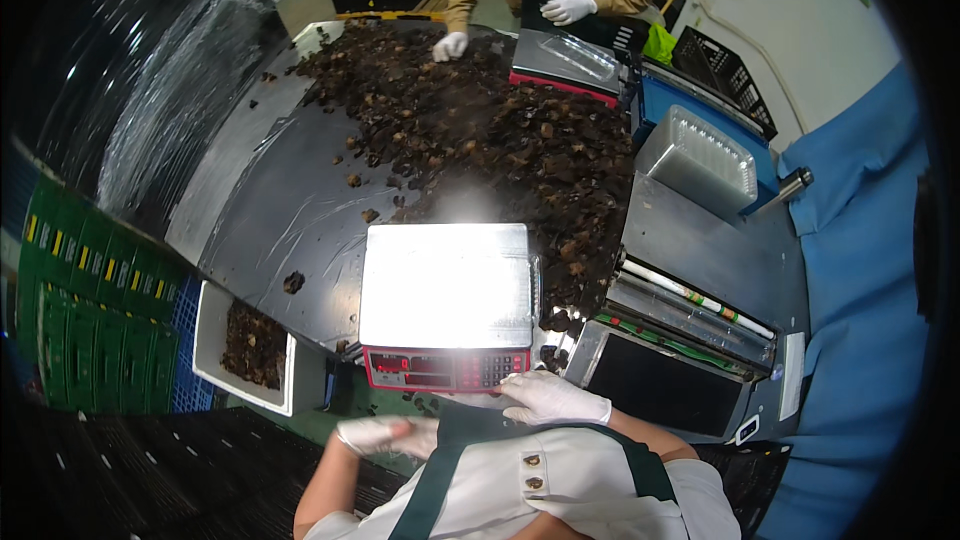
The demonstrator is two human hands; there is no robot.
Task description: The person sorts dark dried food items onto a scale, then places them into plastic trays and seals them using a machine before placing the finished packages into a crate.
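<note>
A red electronic scale (448, 292) with a bare, shiny metal pan stands at the table's near edge, its display lit red. My right hand (555, 399), in a white glove, rests with its fingertips at the lower right corner of the keypad; it grasps nothing that I can see. Left of the apron's front, my gloved left hand (386, 436) is blurred and holds nothing visible. Dark brown pieces that look like dried wood ear fungus (480, 127) lie heaped beyond the scale and along its right side.
Across the table a co-worker in white gloves reaches into the heap beside a second scale (566, 64). Clear plastic trays (697, 161) are stacked at the right, above a film wrapping machine (660, 382). A white foam box (292, 390) and green crates (105, 345) stand left.
</note>
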